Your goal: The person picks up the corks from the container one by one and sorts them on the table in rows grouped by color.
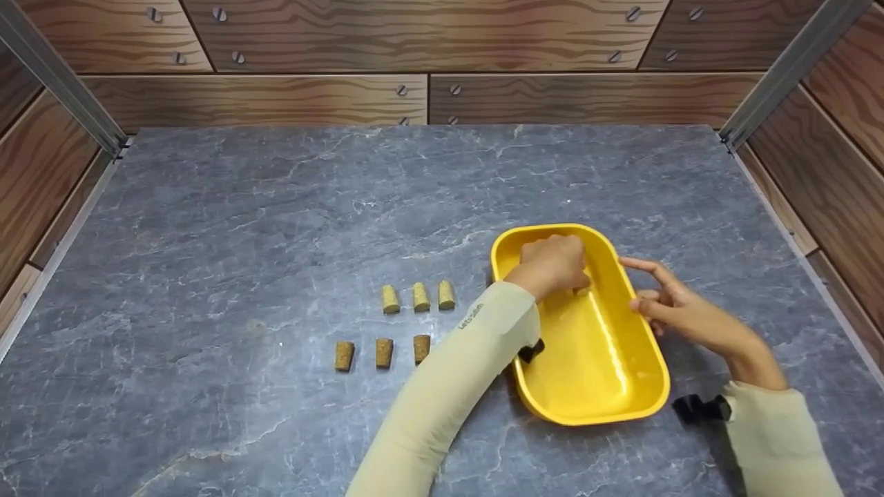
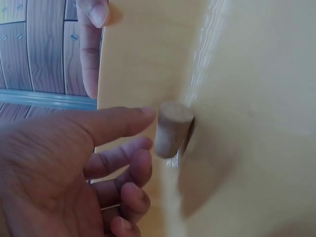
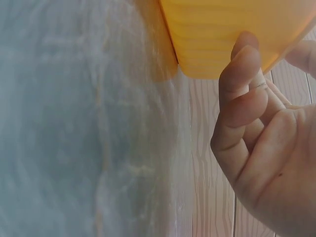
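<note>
Inside a yellow plastic tub [image 1: 587,386], my left hand [image 1: 552,262] reaches down near the far end. A tapered cork stopper [image 2: 173,131] is just in front of its thumb and curled fingers in the left wrist view. A narrow gap seems to part the fingertips from the cork. My right hand [image 1: 680,310] holds the tub's right side, its thumb at the rim and its fingers along the outer wall. In the right wrist view, bent fingers [image 3: 242,74] lie against the tub's outside.
Left of the tub stand three pale corks [image 1: 420,297] in a row. Nearer me lie three darker brown corks [image 1: 384,353], the rightmost partly behind my left sleeve. The marbled grey tabletop [image 1: 207,241] is bounded by wood-patterned walls [image 1: 428,41].
</note>
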Tool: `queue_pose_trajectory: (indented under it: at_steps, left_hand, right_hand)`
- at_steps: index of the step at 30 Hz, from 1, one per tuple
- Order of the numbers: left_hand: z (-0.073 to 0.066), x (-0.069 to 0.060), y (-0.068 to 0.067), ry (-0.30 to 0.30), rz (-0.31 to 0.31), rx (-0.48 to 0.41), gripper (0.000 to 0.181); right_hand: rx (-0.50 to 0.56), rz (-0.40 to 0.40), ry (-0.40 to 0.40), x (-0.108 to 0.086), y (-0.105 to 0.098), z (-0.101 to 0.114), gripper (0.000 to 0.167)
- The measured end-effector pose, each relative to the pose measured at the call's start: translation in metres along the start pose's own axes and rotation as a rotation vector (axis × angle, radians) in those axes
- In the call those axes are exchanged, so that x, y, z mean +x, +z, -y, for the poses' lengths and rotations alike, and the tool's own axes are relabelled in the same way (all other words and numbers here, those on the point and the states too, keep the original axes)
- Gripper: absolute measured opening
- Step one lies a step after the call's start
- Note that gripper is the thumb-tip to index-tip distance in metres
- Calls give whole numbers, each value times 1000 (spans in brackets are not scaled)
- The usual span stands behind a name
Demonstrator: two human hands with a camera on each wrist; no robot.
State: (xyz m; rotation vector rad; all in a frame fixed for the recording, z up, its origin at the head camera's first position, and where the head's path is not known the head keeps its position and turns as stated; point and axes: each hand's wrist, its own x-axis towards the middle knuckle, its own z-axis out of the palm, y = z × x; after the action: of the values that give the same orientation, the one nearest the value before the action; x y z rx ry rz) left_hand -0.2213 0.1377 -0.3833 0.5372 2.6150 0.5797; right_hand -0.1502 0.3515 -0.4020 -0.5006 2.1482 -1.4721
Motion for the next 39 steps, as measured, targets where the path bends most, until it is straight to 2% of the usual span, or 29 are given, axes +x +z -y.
queue_pose_trajectory:
  at_steps: [7, 11, 22, 32, 35, 39]
  left_hand:
    - [2, 0, 0, 5, -8, 23, 34]
    - [1, 1, 1, -20, -34, 40, 32]
    - [-1, 2, 2, -43, -18, 107, 24]
    - [-7, -5, -3, 35, -23, 73, 26]
    - [-13, -10, -10, 58, -21, 59, 31]
    - [-21, -17, -25, 108, -23, 63, 38]
  right_hand:
    - [7, 7, -9, 0, 1, 1, 56]
    - [3, 1, 2, 1, 0, 0, 56]
    - [5, 5, -5, 1, 0, 0, 56]
    - [-16, -15, 28, 1, -1, -1, 57]
    - [-15, -7, 18, 1, 0, -1, 56]
    - [-6, 12, -6, 0, 0, 0, 54]
